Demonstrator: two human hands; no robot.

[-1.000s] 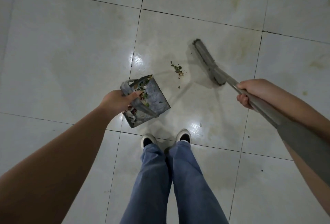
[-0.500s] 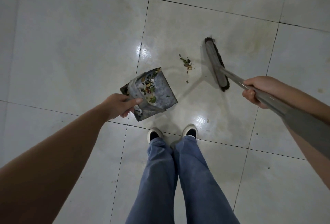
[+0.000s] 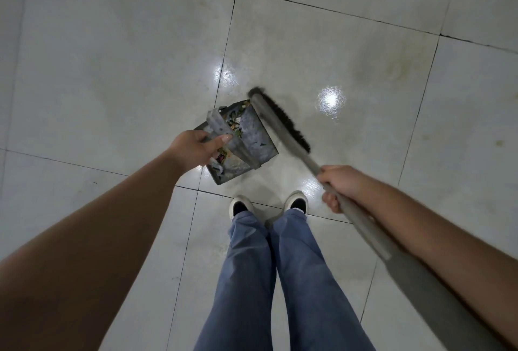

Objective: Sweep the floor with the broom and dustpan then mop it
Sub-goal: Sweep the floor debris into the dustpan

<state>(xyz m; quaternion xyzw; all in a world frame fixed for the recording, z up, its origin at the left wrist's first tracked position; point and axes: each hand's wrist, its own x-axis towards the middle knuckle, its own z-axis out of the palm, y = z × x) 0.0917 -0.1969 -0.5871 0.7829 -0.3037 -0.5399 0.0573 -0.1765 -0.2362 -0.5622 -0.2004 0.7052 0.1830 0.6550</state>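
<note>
Left hand (image 3: pixel 196 148) curled round handle of grey metal dustpan (image 3: pixel 246 137) holding leaf scraps. Right hand (image 3: pixel 340 185) clamped on grey pole of long dark-bristled broom (image 3: pixel 280 119), head touching dustpan mouth. Risks: pan tipping, scraps spilling back; hard stroke flicking debris past dustpan rim.

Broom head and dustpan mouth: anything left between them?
In the head view, nothing shows between them: the broom head lies right against the open edge of the dustpan. No loose debris is visible on the floor there.
</note>
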